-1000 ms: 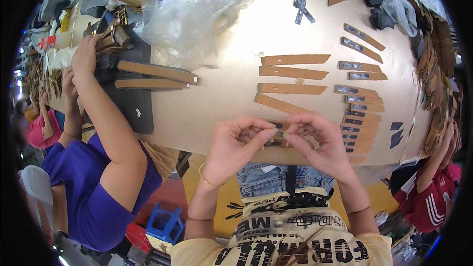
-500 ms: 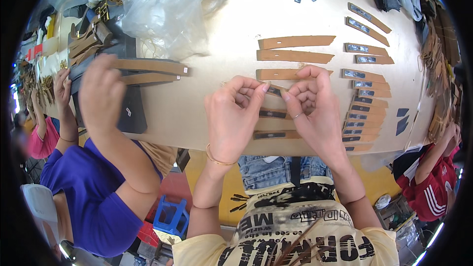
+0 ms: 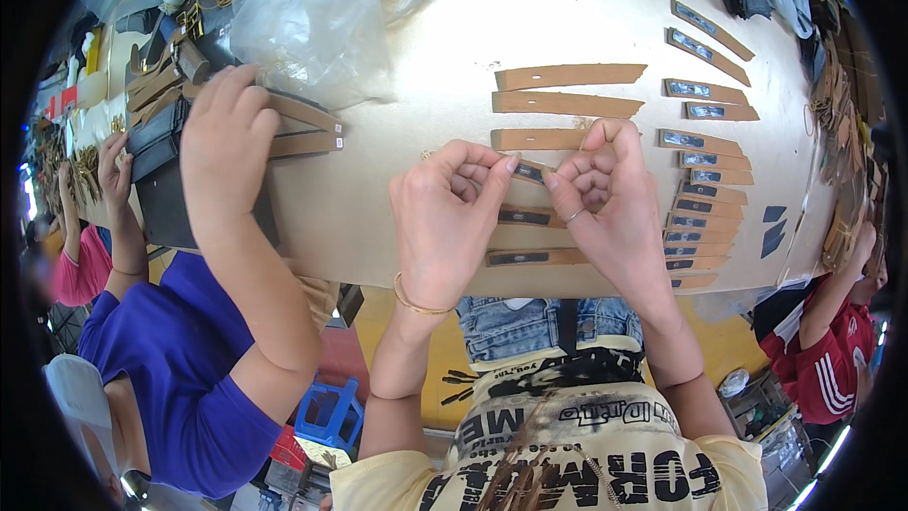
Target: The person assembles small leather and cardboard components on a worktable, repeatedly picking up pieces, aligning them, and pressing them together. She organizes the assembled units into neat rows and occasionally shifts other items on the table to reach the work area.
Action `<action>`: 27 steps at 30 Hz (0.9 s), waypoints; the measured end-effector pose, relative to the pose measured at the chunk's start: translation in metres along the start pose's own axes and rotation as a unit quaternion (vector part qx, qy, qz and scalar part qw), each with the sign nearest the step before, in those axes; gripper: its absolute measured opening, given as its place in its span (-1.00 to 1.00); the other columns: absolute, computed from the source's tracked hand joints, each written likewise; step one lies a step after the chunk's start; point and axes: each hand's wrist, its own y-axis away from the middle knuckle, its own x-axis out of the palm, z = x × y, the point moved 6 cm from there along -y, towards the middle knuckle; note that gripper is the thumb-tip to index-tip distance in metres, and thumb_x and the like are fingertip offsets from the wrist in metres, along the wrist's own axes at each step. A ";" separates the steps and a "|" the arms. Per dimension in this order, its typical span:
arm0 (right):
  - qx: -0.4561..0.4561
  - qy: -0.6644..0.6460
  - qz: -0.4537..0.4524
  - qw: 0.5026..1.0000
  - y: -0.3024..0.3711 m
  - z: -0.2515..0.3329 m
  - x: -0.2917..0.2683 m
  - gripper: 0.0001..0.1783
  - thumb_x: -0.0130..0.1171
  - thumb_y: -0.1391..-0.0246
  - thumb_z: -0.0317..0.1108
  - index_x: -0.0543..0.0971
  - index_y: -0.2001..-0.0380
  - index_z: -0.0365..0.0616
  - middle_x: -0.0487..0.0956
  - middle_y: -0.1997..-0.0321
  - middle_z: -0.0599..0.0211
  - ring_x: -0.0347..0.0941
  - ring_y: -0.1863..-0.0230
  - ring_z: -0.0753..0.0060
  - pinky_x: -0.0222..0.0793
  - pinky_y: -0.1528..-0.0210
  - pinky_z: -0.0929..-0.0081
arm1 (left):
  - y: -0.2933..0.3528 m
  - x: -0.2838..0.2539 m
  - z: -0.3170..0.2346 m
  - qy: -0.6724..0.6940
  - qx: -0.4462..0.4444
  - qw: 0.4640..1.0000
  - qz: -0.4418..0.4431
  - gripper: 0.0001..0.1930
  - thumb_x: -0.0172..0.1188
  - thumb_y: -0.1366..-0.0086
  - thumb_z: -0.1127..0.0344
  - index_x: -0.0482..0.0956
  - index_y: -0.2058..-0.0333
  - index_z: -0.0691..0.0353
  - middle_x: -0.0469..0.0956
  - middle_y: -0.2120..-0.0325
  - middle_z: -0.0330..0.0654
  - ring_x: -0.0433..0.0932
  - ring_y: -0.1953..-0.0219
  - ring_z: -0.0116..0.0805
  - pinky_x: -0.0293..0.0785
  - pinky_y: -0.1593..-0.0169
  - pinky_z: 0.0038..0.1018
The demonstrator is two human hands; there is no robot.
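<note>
Over the table, my left hand [image 3: 440,213] and my right hand [image 3: 613,203] hold a short black strip [image 3: 529,172] between them. Thumb and finger of the left pinch its left end; the right thumb and fingers close on its right end. A small slot shows in the strip's middle, and brown leather seems to lie beneath it, mostly hidden. Just beyond my fingers lies a brown leather strap [image 3: 534,140] with a small slit. Nearer to me, two more straps, one a leather strap [image 3: 530,257] bearing a black strip, lie partly under my right hand.
Two bare brown straps [image 3: 567,103] lie farther back. A column of straps with black strips [image 3: 705,142] runs down the right, beside loose black pieces [image 3: 773,232]. Clear plastic bags [image 3: 317,28] lie back left. At left, a co-worker's hand [image 3: 227,142] reaches over straps [image 3: 303,145].
My hands stay almost in place on the black strip, with the right fingers shifting slightly. The co-worker's hand has moved right and away, and the straps beneath it have shifted left.
</note>
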 end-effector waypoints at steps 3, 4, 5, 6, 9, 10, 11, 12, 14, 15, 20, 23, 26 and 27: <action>0.000 -0.001 -0.001 1.000 -0.001 0.000 0.000 -0.62 0.19 -0.14 -0.62 0.21 0.16 -0.13 0.51 0.46 0.42 0.41 0.44 0.76 0.32 0.43 0.79 | 0.000 0.000 0.000 0.003 -0.002 1.000 -0.001 -0.88 0.35 -0.18 0.42 0.65 0.42 0.38 0.57 0.66 -0.23 0.43 0.65 -0.62 0.35 0.55 -0.63; 0.005 -0.002 -0.002 1.000 -0.001 -0.001 0.000 -0.63 0.19 -0.14 -0.62 0.21 0.16 -0.13 0.51 0.46 0.42 0.41 0.45 0.76 0.32 0.43 0.79 | 0.000 0.000 0.001 0.003 -0.004 1.000 -0.003 -0.88 0.35 -0.18 0.42 0.65 0.42 0.38 0.57 0.66 -0.23 0.43 0.65 -0.62 0.35 0.55 -0.63; 0.000 -0.002 -0.001 1.000 -0.001 0.000 0.000 -0.62 0.19 -0.13 -0.62 0.20 0.16 -0.13 0.51 0.46 0.42 0.41 0.45 0.76 0.32 0.43 0.79 | 0.000 0.000 0.000 0.005 -0.003 1.000 -0.004 -0.88 0.35 -0.18 0.42 0.65 0.42 0.38 0.58 0.66 -0.22 0.43 0.65 -0.62 0.35 0.55 -0.63; 0.000 -0.002 -0.001 1.000 -0.001 0.000 0.000 -0.62 0.19 -0.13 -0.62 0.20 0.17 -0.13 0.51 0.46 0.42 0.41 0.45 0.76 0.32 0.44 0.79 | 0.000 0.000 0.001 0.005 -0.003 1.000 -0.006 -0.88 0.35 -0.18 0.42 0.65 0.42 0.38 0.58 0.66 -0.22 0.43 0.65 -0.62 0.35 0.55 -0.63; -0.006 0.001 -0.004 1.000 -0.001 0.000 0.000 -0.62 0.19 -0.12 -0.63 0.20 0.17 -0.13 0.51 0.46 0.41 0.41 0.45 0.76 0.32 0.44 0.79 | 0.001 0.001 0.001 0.005 -0.002 1.000 -0.008 -0.89 0.35 -0.18 0.43 0.66 0.42 0.38 0.59 0.65 -0.21 0.43 0.65 -0.62 0.36 0.54 -0.62; -0.004 0.003 -0.005 1.000 -0.001 0.000 0.000 -0.62 0.19 -0.12 -0.63 0.20 0.18 -0.13 0.51 0.46 0.41 0.41 0.46 0.76 0.32 0.44 0.79 | 0.000 0.001 0.001 0.002 -0.006 1.000 -0.007 -0.89 0.35 -0.18 0.43 0.66 0.42 0.38 0.59 0.65 -0.21 0.44 0.65 -0.62 0.36 0.54 -0.62; -0.005 0.002 -0.005 1.000 -0.001 0.000 0.000 -0.61 0.19 -0.12 -0.63 0.19 0.18 -0.13 0.51 0.46 0.40 0.42 0.45 0.76 0.32 0.44 0.79 | 0.000 0.001 0.001 0.001 -0.003 1.000 -0.006 -0.89 0.35 -0.18 0.43 0.66 0.42 0.37 0.59 0.65 -0.21 0.44 0.65 -0.62 0.36 0.54 -0.62; -0.004 0.001 -0.004 1.000 -0.001 0.000 0.000 -0.61 0.20 -0.11 -0.63 0.19 0.19 -0.13 0.51 0.46 0.40 0.42 0.45 0.76 0.32 0.44 0.78 | 0.000 0.002 0.001 -0.002 -0.003 1.000 -0.006 -0.89 0.35 -0.18 0.43 0.66 0.42 0.37 0.59 0.65 -0.21 0.44 0.65 -0.62 0.36 0.54 -0.62; -0.015 -0.001 -0.013 1.000 -0.001 0.000 0.000 -0.62 0.19 -0.10 -0.64 0.20 0.20 -0.15 0.51 0.49 0.37 0.44 0.49 0.71 0.34 0.47 0.74 | 0.000 0.001 0.001 -0.003 -0.003 1.000 -0.011 -0.89 0.35 -0.18 0.43 0.65 0.42 0.37 0.59 0.65 -0.21 0.44 0.65 -0.62 0.36 0.53 -0.63; -0.027 -0.002 -0.022 0.999 0.000 0.001 0.000 -0.63 0.19 -0.09 -0.64 0.20 0.20 -0.18 0.51 0.51 0.34 0.46 0.52 0.66 0.35 0.50 0.70 | 0.001 0.002 0.000 0.000 -0.004 1.000 -0.014 -0.89 0.35 -0.18 0.43 0.65 0.42 0.37 0.59 0.65 -0.22 0.43 0.65 -0.63 0.36 0.53 -0.63; -0.011 -0.003 -0.020 1.000 0.001 -0.001 0.001 -0.61 0.20 -0.11 -0.63 0.18 0.22 -0.11 0.51 0.46 0.40 0.41 0.49 0.77 0.31 0.48 0.78 | 0.003 0.003 0.002 0.015 -0.012 1.000 -0.022 -0.90 0.35 -0.19 0.45 0.64 0.42 0.37 0.56 0.66 -0.25 0.38 0.66 -0.64 0.33 0.54 -0.63; -0.003 -0.010 -0.012 1.000 0.000 0.000 0.000 -0.61 0.20 -0.11 -0.62 0.19 0.22 -0.12 0.52 0.48 0.41 0.40 0.50 0.78 0.31 0.49 0.78 | 0.004 0.001 0.002 -0.001 0.003 0.999 -0.031 -0.90 0.33 -0.20 0.46 0.63 0.34 0.37 0.52 0.68 -0.27 0.36 0.67 -0.64 0.31 0.55 -0.64; 0.004 -0.009 -0.007 1.000 -0.001 0.001 -0.001 -0.63 0.19 -0.09 -0.63 0.20 0.21 -0.15 0.51 0.51 0.39 0.42 0.53 0.71 0.32 0.51 0.71 | 0.005 -0.002 0.004 -0.006 0.024 0.998 -0.057 -0.87 0.29 -0.21 0.50 0.61 0.24 0.33 0.50 0.64 -0.26 0.37 0.65 -0.60 0.32 0.53 -0.61; 0.001 -0.012 -0.008 1.000 -0.001 0.001 -0.001 -0.64 0.18 -0.08 -0.64 0.21 0.20 -0.18 0.51 0.53 0.35 0.45 0.55 0.64 0.33 0.52 0.65 | 0.008 -0.005 0.005 -0.023 0.033 0.997 -0.070 -0.83 0.27 -0.20 0.52 0.61 0.20 0.29 0.52 0.58 -0.24 0.39 0.63 -0.57 0.34 0.51 -0.59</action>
